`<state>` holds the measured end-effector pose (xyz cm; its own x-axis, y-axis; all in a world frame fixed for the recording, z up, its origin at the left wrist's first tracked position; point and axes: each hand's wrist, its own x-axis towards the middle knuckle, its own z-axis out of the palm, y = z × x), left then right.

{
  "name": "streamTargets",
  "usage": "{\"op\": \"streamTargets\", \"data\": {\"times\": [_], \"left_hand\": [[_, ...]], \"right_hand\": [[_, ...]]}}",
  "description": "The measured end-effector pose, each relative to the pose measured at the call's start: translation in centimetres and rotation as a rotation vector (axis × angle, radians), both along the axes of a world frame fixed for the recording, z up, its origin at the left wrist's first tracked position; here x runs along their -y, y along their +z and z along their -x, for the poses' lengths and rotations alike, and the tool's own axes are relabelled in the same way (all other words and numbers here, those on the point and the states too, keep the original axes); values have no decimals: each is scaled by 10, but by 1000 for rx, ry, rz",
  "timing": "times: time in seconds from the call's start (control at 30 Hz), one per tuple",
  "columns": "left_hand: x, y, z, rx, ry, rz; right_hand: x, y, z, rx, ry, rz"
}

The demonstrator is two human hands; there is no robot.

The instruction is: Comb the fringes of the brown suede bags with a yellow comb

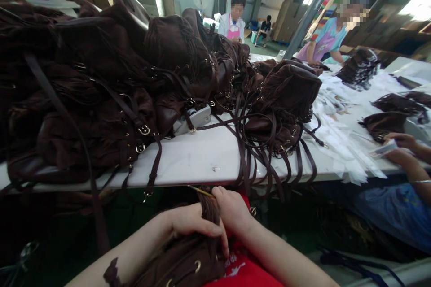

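A dark brown bag (182, 258) with gold eyelets lies in my lap, against a red garment, below the table edge. My left hand (198, 224) is closed around a gathered bunch of its brown fringe (210, 208). Right beside it, my right hand (232, 208) is closed, its fingers pinching a thin yellowish stick-like tool (201, 191) that points left across the top of the bunch. The tool's kind and its far end do not show clearly. My right fingers are partly hidden behind the fringe and my left hand.
Brown bags (101, 54) are heaped on the white table (198, 157), straps hanging over its front edge. More bags (289, 89) and white wrapping sheets (340, 121) lie to the right. A co-worker's hands (400, 148) hold something small and pale; other people stand across the table.
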<state>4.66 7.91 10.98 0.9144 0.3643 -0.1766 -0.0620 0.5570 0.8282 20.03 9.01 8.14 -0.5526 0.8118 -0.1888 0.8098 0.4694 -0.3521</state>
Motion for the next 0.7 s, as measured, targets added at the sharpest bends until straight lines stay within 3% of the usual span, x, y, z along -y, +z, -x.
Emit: {"op": "streamTargets", "data": {"times": [0.2,0.53,0.7], "left_hand": [[0,-9,-13,-82,49,-49],[-8,3,-16,-412,-171,-393],[-7,3,-20,-503,-238,-456]], "right_hand": [[-15,9,9,75,-11,-4],[-27,2,7,17,-2,76],[-30,-5,5,21,28,101]]}}
